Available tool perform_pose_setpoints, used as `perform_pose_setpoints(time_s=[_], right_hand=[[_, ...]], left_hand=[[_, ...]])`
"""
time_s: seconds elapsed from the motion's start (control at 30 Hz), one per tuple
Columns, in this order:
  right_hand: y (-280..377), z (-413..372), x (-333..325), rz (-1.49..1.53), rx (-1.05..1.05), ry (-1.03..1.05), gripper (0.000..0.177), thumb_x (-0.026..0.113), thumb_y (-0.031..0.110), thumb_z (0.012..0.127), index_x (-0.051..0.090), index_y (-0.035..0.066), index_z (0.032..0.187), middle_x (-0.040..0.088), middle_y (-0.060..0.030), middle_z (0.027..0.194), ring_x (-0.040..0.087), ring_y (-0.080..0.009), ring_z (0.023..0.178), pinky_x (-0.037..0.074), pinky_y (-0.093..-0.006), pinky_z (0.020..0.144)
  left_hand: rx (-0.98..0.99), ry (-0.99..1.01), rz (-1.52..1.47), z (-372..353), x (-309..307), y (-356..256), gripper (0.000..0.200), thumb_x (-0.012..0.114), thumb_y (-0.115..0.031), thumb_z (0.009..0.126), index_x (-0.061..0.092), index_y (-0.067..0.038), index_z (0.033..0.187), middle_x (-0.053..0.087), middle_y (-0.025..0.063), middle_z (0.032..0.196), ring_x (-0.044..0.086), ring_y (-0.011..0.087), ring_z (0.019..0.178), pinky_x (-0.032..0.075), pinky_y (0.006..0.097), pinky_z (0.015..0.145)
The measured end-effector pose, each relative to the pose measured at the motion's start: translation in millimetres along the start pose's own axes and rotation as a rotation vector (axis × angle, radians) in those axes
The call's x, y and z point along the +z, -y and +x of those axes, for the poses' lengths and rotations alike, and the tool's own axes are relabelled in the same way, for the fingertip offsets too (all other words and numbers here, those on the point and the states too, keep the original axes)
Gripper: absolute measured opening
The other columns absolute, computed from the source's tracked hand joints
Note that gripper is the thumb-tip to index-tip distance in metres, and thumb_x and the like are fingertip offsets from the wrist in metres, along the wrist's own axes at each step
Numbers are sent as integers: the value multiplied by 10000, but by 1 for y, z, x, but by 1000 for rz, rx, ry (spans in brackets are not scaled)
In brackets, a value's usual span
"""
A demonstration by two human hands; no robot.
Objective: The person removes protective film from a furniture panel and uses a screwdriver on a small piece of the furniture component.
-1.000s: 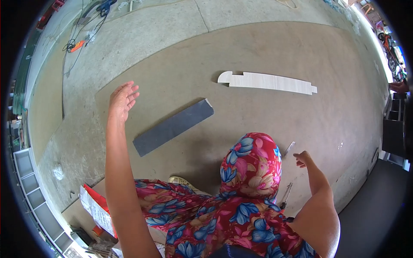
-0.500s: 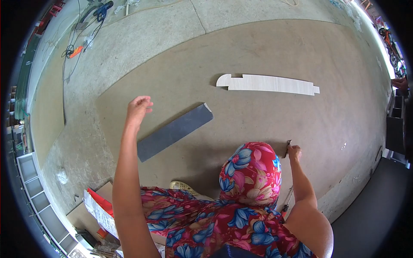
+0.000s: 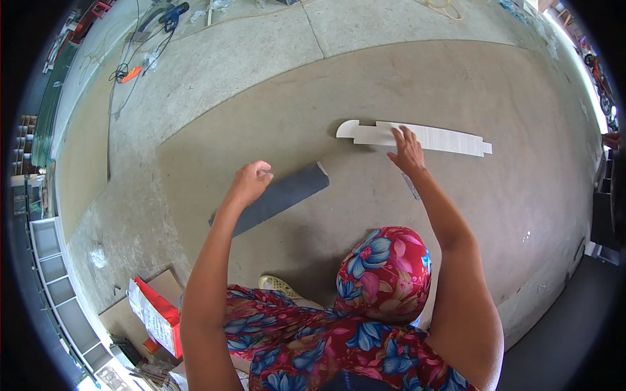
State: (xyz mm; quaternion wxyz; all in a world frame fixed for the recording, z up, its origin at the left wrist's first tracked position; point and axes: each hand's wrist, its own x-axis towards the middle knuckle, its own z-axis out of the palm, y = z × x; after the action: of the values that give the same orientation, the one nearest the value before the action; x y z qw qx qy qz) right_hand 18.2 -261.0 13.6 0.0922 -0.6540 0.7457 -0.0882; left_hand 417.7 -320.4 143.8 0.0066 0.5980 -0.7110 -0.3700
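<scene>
A pale, wood-grained board (image 3: 450, 139) with a rounded left end and notched edges lies on the sheeted floor. My right hand (image 3: 409, 151) reaches over its lower edge, fingers spread and fingertips overlapping the board. Beneath that wrist lies a slim greyish strip-shaped item (image 3: 411, 186), partly hidden by the forearm. To the left, a dark grey plank (image 3: 287, 199) rests at a slant. My left hand (image 3: 252, 182) hovers by its upper side, fingers loosely curled with nothing seen in them, and the forearm covers part of the plank.
A large brown sheet (image 3: 261, 117) covers the concrete floor. At the far left are a blue power tool (image 3: 173, 14), an orange power strip (image 3: 131, 75) and cables. A red-and-white bag (image 3: 156, 313) stands at lower left, near a white rack (image 3: 55, 267).
My right hand has moved from beside my knee up to the pale board, and the small dark tool it held has left it. My left hand has shifted right and slightly down, over the plank.
</scene>
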Motion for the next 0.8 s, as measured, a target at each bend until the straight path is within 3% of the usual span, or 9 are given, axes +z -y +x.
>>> perform_pose_setpoints(time_s=[0.1, 0.3, 0.47, 0.6, 0.77, 0.8], right_hand=[[20, 30, 5, -119, -138, 30, 755, 766, 215, 671, 389, 157, 1323, 362, -106, 1357, 386, -277, 1232, 366, -422, 987], [18, 56, 17, -149, -132, 247, 739, 790, 227, 638, 460, 193, 1298, 428, -115, 1319, 400, -276, 1236, 331, -414, 1018], [16, 63, -19, -18, -219, 168, 681, 792, 210, 632, 522, 187, 1257, 498, -123, 1243, 472, -283, 1165, 392, -414, 963], [36, 82, -97, 240, -301, 289, 696, 798, 202, 628, 523, 184, 1267, 536, -131, 1189, 510, -302, 1113, 426, -405, 937], [103, 80, -180, 327, -420, 506, 742, 761, 374, 622, 515, 130, 1278, 547, -127, 1230, 502, -310, 1150, 380, -416, 985], [119, 80, -194, 332, -472, 585, 769, 754, 397, 613, 506, 122, 1287, 544, -130, 1244, 500, -312, 1159, 376, -416, 989]], left_hand=[[-9, 41, 42, -7, -2, -7, 320, 600, -190, 819, 589, -16, 1087, 646, 171, 978, 625, 265, 884, 483, 354, 792], [-2, 74, 90, -12, 3, -6, 315, 595, -188, 824, 583, -5, 1080, 641, 187, 1000, 617, 309, 930, 482, 382, 807], [5, 85, 73, -14, 3, -13, 311, 597, -189, 828, 576, -2, 1075, 640, 191, 986, 607, 329, 946, 476, 384, 826], [172, -137, -24, -1, 2, -24, 464, 648, -176, 796, 494, -41, 1213, 589, 183, 1115, 591, 310, 989, 472, 387, 841], [350, -495, -256, -8, -28, -95, 723, 727, -177, 745, 353, -130, 1362, 504, 141, 1263, 571, 267, 1036, 473, 384, 853], [440, -556, -274, -10, -35, -105, 664, 729, -179, 746, 403, -115, 1320, 527, 134, 1234, 577, 249, 1021, 474, 368, 854]])
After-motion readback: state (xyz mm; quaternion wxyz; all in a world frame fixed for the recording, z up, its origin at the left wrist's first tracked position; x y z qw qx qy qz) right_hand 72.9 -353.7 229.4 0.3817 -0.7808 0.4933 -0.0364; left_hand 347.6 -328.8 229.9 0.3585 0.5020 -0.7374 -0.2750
